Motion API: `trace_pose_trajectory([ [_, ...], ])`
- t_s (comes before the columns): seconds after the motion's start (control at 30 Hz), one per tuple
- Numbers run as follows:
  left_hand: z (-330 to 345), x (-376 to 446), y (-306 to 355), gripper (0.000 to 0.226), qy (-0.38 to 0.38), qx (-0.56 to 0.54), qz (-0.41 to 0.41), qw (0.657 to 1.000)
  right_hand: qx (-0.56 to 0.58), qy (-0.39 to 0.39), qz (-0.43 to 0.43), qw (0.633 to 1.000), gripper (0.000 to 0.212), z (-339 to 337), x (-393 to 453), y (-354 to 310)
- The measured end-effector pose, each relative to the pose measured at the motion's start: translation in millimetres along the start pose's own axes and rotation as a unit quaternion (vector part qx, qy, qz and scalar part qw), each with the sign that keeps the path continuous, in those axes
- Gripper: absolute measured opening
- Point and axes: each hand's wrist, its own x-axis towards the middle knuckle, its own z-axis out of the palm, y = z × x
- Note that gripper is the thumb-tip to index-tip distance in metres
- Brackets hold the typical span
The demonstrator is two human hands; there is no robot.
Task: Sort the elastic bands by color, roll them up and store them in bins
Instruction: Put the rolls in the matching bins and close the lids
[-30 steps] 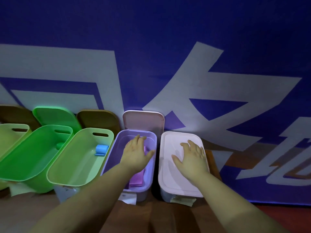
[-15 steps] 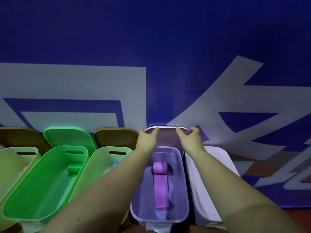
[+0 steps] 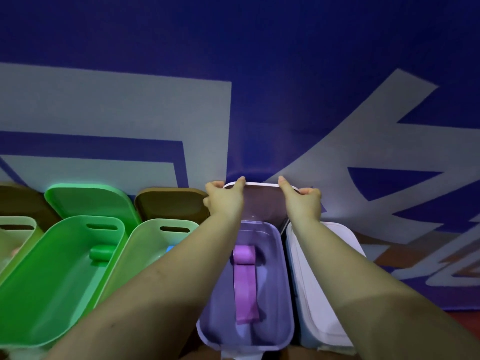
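A purple bin [image 3: 287, 287] stands in the middle with a purple elastic band [image 3: 245, 279] inside, partly rolled at its far end and trailing flat toward me. Behind the bin its pale lid [image 3: 262, 201] leans upright against the blue wall. My left hand [image 3: 224, 197] grips the lid's top left corner and my right hand [image 3: 301, 200] grips its top right corner. A bright green bin [image 3: 39, 294] at the left holds a green roll [image 3: 101, 252]. A pale green bin [image 3: 145, 245] beside it holds a blue roll [image 3: 170, 248], mostly hidden by my left forearm.
A white bin [image 3: 327, 294] with its lid on stands right of the purple bin. Green [image 3: 91, 203] and brown [image 3: 168, 206] lids lean on the blue and white banner wall behind the row. Another pale green bin [image 3: 15, 237] sits at the far left edge.
My left hand left the purple bin and my right hand left the white bin's lid; both reached back and took hold of the purple bin's lid. The view moved closer.
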Motion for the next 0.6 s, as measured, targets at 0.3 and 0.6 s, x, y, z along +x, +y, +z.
trace_pose_trajectory([
  [0.3, -51, -44, 33, 0.032, -0.045, -0.029, 0.054, 0.997, -0.002, -0.021, -0.076, 0.997, 0.048, -32, -52, -41],
  [0.6, -118, -99, -61, 0.026, -0.111, 0.063, 0.136, 0.982, -0.119, -0.077, -0.17, 0.975, 0.032, -74, -120, 35],
])
